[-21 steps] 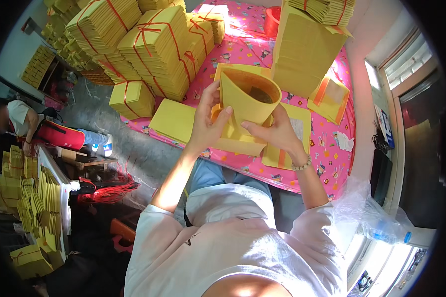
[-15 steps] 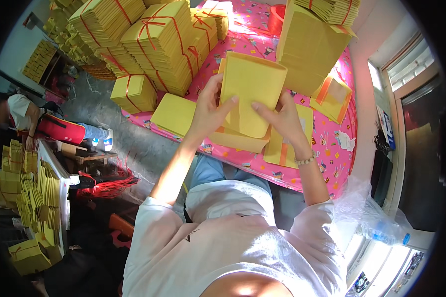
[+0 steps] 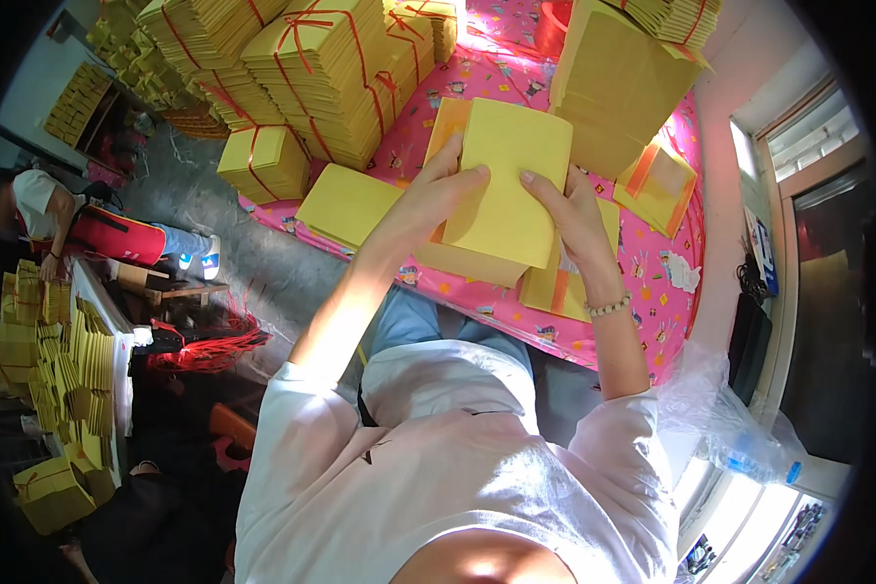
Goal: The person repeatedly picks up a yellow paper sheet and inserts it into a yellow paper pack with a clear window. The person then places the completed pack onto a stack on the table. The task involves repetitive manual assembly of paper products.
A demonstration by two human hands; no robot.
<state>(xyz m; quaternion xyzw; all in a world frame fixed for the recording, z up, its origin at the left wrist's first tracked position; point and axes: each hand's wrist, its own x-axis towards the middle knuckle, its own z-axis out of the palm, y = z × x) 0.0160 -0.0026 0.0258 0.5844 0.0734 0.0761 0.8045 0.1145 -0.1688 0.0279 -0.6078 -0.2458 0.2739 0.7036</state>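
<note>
Both hands close on one stack of yellow paper sheets (image 3: 508,185), which they hold up in the air above the tabletop (image 3: 652,282). The left hand (image 3: 436,195) takes the stack at its left edge, with the fingertips lying on the top sheet and the thumb behind it. The right hand (image 3: 572,209) takes the right edge in the same way, and its fingers curl onto the front of the sheets. A bead bracelet (image 3: 608,309) sits on the right wrist. The stack is tilted a little, its upper end pointing away from the person.

Directly below the held stack, a thicker yellow pile (image 3: 472,263) lies on the pink patterned cloth that covers the tabletop. Just beside it, on the left, another flat yellow pile (image 3: 348,202) rests near the tabletop edge. On the right there is a small yellow pack with orange edges (image 3: 657,185), and behind it a tall yellow block (image 3: 613,88). At the far left side of the tabletop stand many bundles tied with red string (image 3: 311,58), and one small tied bundle (image 3: 263,161) is near the corner.

On the floor at the left, another person (image 3: 39,200) sits beside more yellow bundles, and loose red string (image 3: 209,346) lies near them. A clear plastic bag (image 3: 725,419) hangs at the lower right.
</note>
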